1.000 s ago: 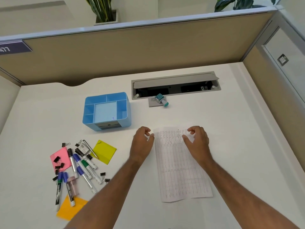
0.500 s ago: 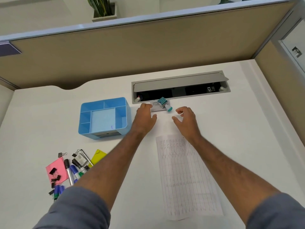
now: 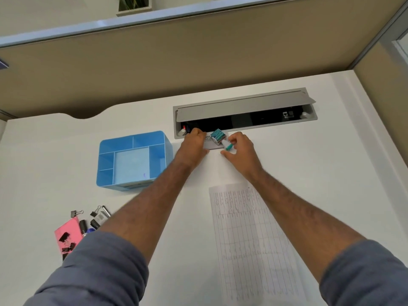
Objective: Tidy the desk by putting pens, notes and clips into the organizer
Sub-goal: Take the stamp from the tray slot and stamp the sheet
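Grey, thin card [image 3: 209, 146] between left hand [image 3: 194, 145] and right hand [image 3: 239, 149], both loosely curled, neither gripping: light, bendy, best pinched at its edges

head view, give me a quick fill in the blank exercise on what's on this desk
1. The organizer is coloured ____.
2. The printed sheet lies under the ____ forearm.
3. Black binder clips lie on the ____ sticky note.
4. Both hands, left hand and right hand, reach to the grey card beside the open ____ tray.

Missing words: blue; right; pink; cable
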`<state>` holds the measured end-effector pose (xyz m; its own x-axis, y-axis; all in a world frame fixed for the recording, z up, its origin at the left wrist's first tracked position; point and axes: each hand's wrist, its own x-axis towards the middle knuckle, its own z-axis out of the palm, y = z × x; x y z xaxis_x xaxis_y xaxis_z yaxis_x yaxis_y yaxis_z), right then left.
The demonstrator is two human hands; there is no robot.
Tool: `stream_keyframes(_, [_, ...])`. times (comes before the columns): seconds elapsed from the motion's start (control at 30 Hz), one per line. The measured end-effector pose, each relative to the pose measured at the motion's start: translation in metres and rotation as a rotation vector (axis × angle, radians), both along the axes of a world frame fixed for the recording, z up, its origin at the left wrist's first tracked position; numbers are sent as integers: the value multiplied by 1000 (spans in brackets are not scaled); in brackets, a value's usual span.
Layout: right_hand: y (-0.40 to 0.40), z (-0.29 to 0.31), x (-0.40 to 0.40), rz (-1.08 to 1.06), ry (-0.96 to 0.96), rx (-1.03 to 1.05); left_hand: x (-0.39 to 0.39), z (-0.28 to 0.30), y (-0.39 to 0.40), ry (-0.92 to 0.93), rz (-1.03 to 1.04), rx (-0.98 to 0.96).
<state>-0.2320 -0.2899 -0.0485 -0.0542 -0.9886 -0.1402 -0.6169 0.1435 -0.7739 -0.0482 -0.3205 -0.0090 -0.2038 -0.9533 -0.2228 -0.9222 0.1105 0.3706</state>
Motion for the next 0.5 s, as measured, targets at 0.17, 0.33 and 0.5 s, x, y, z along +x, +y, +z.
stream_keyframes(0.17, [-2,0,-1,-27,-27,-42,1,1,-3,-54,-55,-3])
stream_keyframes(0.33, [0,11,-6,-96,-152,-61,3,6,-9,-181,-139,-19])
stream_keyframes(0.5, [3,29,-17,-209,-213,-119,5,13,-16,-293,-190,12])
